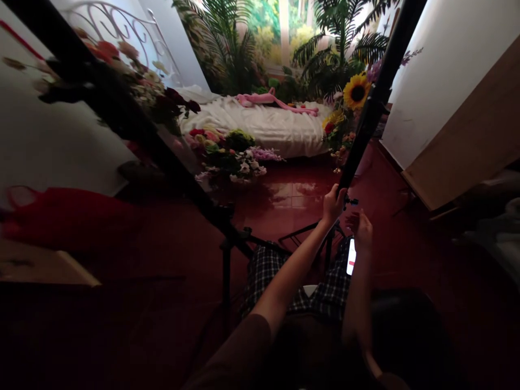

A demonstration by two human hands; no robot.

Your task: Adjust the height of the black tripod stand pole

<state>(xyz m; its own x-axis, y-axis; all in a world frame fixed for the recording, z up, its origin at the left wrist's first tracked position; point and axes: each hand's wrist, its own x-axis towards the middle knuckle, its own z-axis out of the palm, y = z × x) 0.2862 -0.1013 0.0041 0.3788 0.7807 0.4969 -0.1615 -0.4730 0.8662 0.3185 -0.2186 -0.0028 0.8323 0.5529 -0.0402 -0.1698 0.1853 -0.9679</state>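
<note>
My left hand [333,205] is wrapped around the lower part of a slanting black stand pole [363,127]. A small dark clamp knob [351,201] sticks out from the pole just to the right of that hand. Below the knob, apart from it, my right hand [361,225] is raised with its fingers loosely spread and nothing visible in them. A lit phone [351,257] rests at my right thigh, partly covered by my right forearm. The dark tripod legs [328,252] stand between my knees, under the pole.
Another black pole [179,168] slants across the left side. Ahead, flower bunches [239,154] stand before a white-draped bed [260,127] with a pink plush toy [264,99]. A sunflower [357,92] rises near the right pole. A red bag [60,216] lies left; a wooden board [459,141] leans right.
</note>
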